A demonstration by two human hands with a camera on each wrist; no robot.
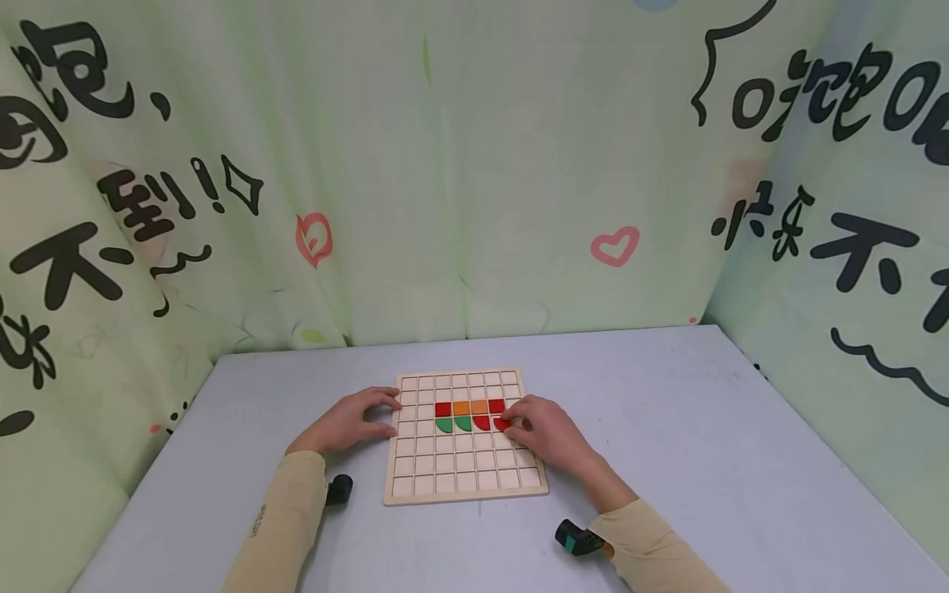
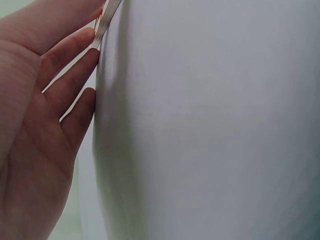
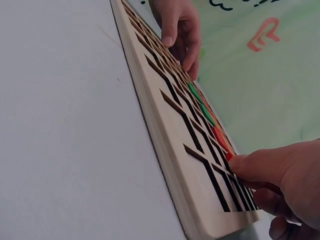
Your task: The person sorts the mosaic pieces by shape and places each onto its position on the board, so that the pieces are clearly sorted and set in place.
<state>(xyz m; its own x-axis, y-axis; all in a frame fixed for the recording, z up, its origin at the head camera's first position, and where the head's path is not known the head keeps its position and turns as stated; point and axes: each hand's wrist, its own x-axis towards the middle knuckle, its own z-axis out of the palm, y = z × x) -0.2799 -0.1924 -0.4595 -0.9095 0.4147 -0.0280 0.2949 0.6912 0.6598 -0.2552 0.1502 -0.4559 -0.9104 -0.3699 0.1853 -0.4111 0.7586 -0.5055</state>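
A wooden grid board [image 1: 465, 479] lies on the table, with two rows of coloured pieces in its cells. The upper row has a red square [image 1: 442, 408], two orange squares [image 1: 461, 408] and another red square [image 1: 496, 405]. Below it sit two green quarter-circles [image 1: 444, 425] and a red quarter-circle [image 1: 482, 423]. At that row's right end my right hand [image 1: 547, 428] pinches another red quarter-circle [image 3: 229, 156] between thumb and fingers, in or just over its cell. My left hand [image 1: 351, 420] touches the board's left edge with fairly straight fingers; the left wrist view shows its fingers [image 2: 75, 85] there.
The white table [image 1: 652, 412] spreads around the board. Behind it and at both sides hangs a pale green curtain [image 1: 474, 206] with black writing and pink hearts. Dark wrist cameras [image 1: 339, 490] sit at both sleeves.
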